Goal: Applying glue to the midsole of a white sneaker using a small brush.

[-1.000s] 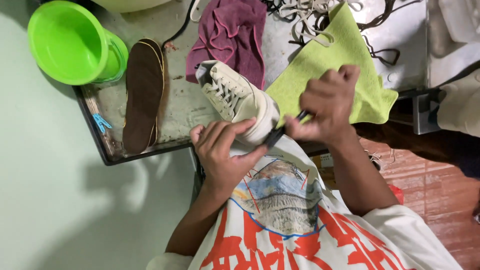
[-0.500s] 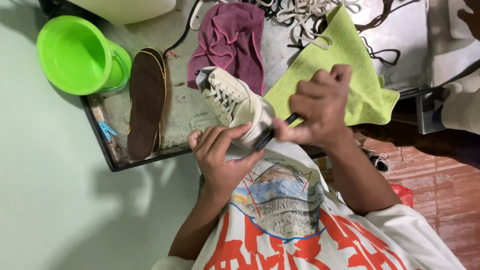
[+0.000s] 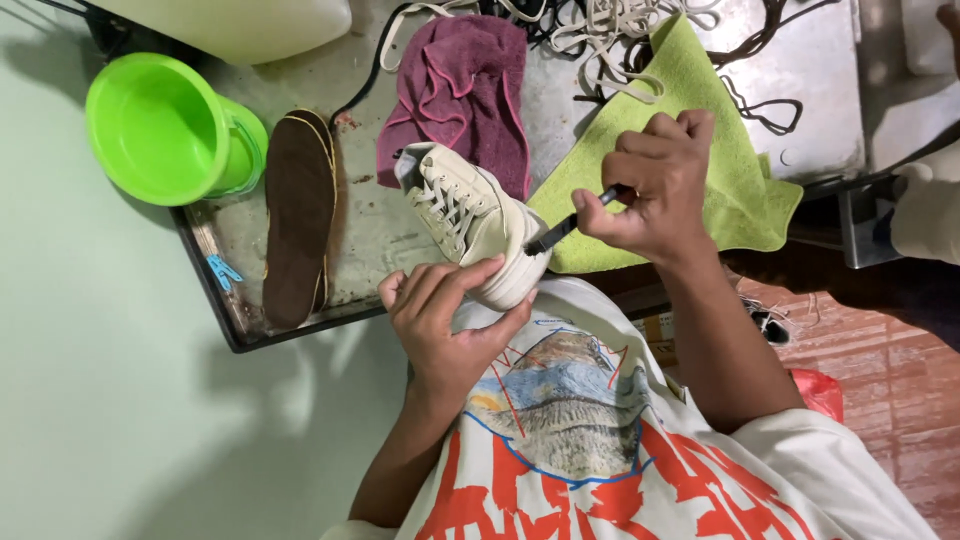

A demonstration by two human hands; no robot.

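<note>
My left hand (image 3: 450,320) grips the heel end of a cream lace-up sneaker (image 3: 462,212) and holds it tilted over the near edge of a metal tray (image 3: 370,245). In my right hand (image 3: 650,185) is a small dark brush (image 3: 560,232); its tip touches the sneaker's heel side. The fingers of that hand are curled tight around the handle.
On the tray lie a brown insole (image 3: 298,215), a purple towel (image 3: 470,90), a lime-green cloth (image 3: 725,175), loose laces (image 3: 610,25) and a small blue clip (image 3: 222,270). A bright green bucket (image 3: 160,130) stands at the left corner. Brick-red floor (image 3: 900,400) shows to the right.
My right hand has shifted the brush a little along the sneaker's heel. The left hand keeps its hold, and the view has drifted slightly.
</note>
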